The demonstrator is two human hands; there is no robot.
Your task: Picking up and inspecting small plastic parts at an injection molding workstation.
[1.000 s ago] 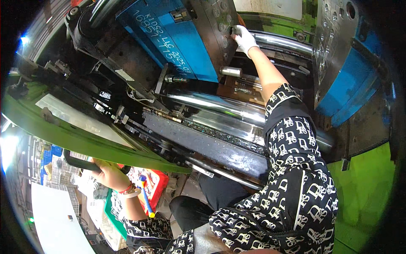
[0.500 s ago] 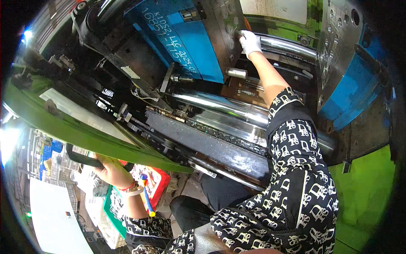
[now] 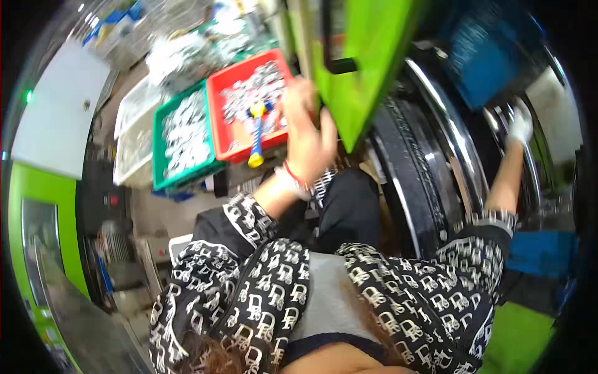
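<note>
My left hand (image 3: 308,137) is bare, with a white bangle and a red cord at the wrist. It is off the black door handle (image 3: 339,65), beside the green machine door (image 3: 364,62); its thumb stands apart from the blurred fingers, and nothing shows in it. Across the red tray (image 3: 218,124) of small silvery parts lies a blue-and-yellow tool (image 3: 256,134), close to this hand. My right hand (image 3: 521,124), in a white glove, reaches into the machine past the shiny bars, near the blue mould block (image 3: 483,53). Motion blur hides its fingers and anything in them.
A green tray (image 3: 156,146) of silvery parts stands left of the red one, with white trays (image 3: 124,159) beside it and a heap of bagged parts (image 3: 177,59) behind. Thick polished bars (image 3: 451,124) run through the machine. A grey-white cabinet (image 3: 47,109) stands far left.
The view has swung left toward the trays. My left hand has let go of the door handle and is over by the red tray's edge. My right arm still reaches into the machine.
</note>
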